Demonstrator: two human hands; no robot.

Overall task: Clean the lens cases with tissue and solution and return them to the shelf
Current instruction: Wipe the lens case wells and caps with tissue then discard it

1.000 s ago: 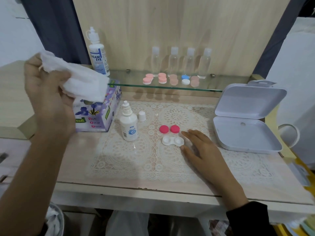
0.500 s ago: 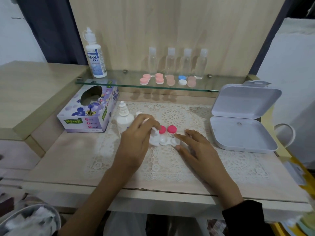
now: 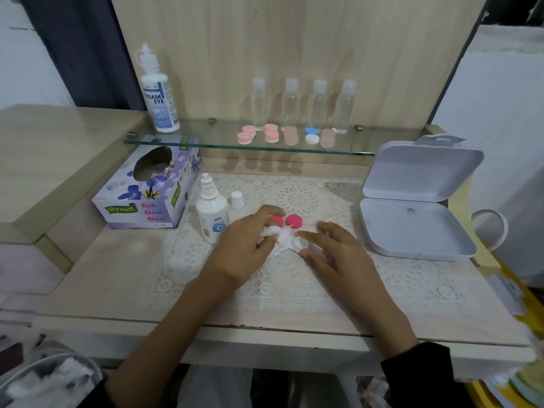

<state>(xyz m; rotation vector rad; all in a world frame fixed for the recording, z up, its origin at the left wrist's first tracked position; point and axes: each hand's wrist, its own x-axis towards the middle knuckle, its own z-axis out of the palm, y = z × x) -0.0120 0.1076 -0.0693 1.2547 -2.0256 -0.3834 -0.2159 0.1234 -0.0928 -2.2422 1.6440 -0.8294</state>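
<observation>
A white lens case (image 3: 295, 245) lies open on the lace mat, its two pink caps (image 3: 287, 221) just behind it. My left hand (image 3: 247, 245) pinches a crumpled white tissue (image 3: 276, 234) and presses it onto the left half of the case. My right hand (image 3: 332, 251) rests on the mat with straight fingers touching the case's right end. A small solution bottle (image 3: 211, 213) stands uncapped left of my left hand, its white cap (image 3: 237, 199) beside it. Several closed lens cases (image 3: 290, 136) sit on the glass shelf (image 3: 188, 141).
A tissue box (image 3: 147, 195) stands at the left under the shelf. A large solution bottle (image 3: 157, 95) and several clear bottles (image 3: 303, 104) stand on the shelf. An open white box (image 3: 418, 207) sits at the right. A bin with used tissue (image 3: 44, 384) is at the lower left.
My left hand came down from the upper left with the tissue and now presses it onto the case. My right hand has stayed by the case's right end.
</observation>
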